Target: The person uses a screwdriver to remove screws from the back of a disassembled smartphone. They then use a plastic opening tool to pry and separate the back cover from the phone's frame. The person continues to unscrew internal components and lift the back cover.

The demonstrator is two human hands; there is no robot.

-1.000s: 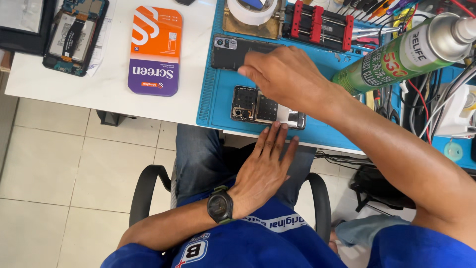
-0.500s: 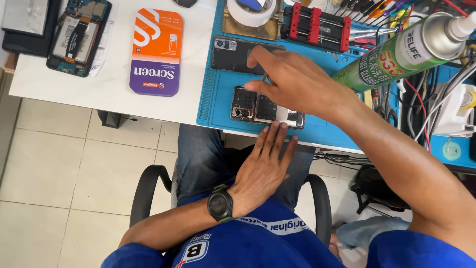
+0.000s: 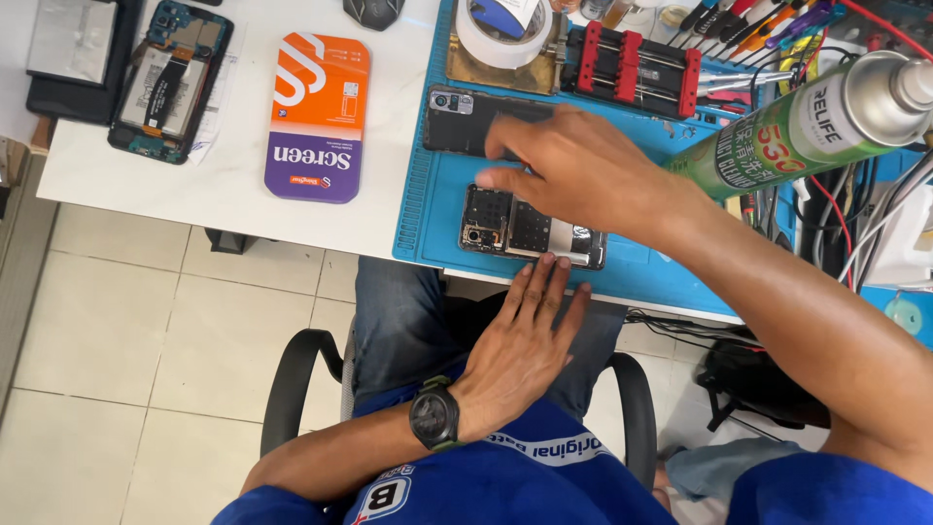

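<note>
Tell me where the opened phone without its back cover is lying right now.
In the head view, the opened phone lies on the blue mat near its front edge, between the right hand and the left hand.

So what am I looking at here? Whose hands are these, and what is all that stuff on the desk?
There is no machine: a person wears a camera on the head, so you look down at their own two hands. The right hand reaches over a blue work mat, fingers spread above a dark phone and an opened phone with its insides showing; it grips nothing that I can see. The left hand, with a wristwatch, rests flat on the lap, fingertips at the desk edge. Also there: an orange and purple box, a green spray can, a tape roll and another opened phone.
</note>
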